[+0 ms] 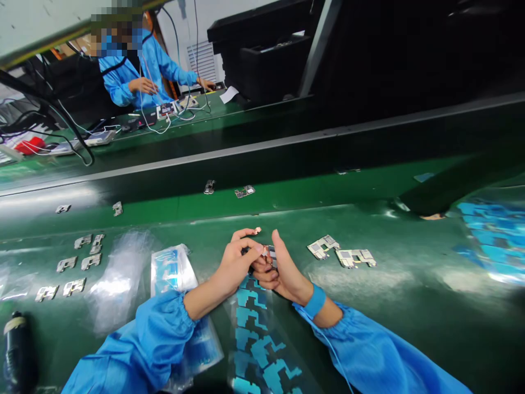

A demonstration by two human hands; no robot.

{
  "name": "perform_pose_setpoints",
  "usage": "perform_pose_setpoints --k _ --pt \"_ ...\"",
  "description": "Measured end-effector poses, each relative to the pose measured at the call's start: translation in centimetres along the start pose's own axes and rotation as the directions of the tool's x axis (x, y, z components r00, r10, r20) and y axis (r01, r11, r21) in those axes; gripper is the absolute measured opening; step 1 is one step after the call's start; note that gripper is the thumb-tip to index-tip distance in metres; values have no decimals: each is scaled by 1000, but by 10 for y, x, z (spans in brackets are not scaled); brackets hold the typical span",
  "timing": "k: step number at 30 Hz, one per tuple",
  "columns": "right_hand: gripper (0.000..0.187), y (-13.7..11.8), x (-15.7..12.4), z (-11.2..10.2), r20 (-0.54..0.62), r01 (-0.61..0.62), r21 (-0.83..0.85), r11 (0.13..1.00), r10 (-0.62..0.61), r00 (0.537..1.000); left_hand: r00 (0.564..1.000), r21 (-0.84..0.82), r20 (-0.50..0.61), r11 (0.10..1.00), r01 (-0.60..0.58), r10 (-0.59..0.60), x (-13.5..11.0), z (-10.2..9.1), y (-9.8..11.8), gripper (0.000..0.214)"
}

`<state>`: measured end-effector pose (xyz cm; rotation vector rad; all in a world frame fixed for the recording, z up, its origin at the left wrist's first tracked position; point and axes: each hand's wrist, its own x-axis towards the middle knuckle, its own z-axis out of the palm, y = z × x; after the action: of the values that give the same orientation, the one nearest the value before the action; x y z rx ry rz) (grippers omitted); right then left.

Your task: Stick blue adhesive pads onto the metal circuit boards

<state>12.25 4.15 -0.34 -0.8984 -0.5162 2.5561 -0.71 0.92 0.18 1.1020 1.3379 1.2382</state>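
My left hand and my right hand meet at the middle of the green bench, both closed on a small metal part held between them. My left fingers pinch at its top edge. My right hand cups it from the right side, thumb up. Under my hands lies a clear strip of blue shaped stickers. Two more metal parts lie on the mat just right of my hands.
Several metal parts lie in rows at the left, beside clear plastic bags. More parts rest on the belt beyond. A dark bottle stands at the lower left. Another person in blue works across the line.
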Motion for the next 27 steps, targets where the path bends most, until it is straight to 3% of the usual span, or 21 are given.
perform_pose_setpoints --k 4,8,12,15,20,27 --pt "65 1 0 0 8 10 69 998 -11 1000 998 12 -67 1000 -3 4 -6 5 -2 21" --pt "55 7 5 4 -30 109 145 983 -106 994 986 76 -161 997 -32 44 -12 10 1 17" --pt "45 14 9 11 -60 205 192 960 -197 978 981 146 -175 988 -56 81 -17 13 1 19" --pt "41 12 5 10 -90 269 218 938 -255 963 974 191 -190 978 -84 121 -17 8 -3 22" --pt "32 -7 -9 3 -160 429 232 873 -401 902 925 242 -321 962 -127 203 -12 -10 -5 26" --pt "48 10 -1 9 -124 378 3 926 -374 919 940 293 -141 920 -260 311 -18 -5 6 32"
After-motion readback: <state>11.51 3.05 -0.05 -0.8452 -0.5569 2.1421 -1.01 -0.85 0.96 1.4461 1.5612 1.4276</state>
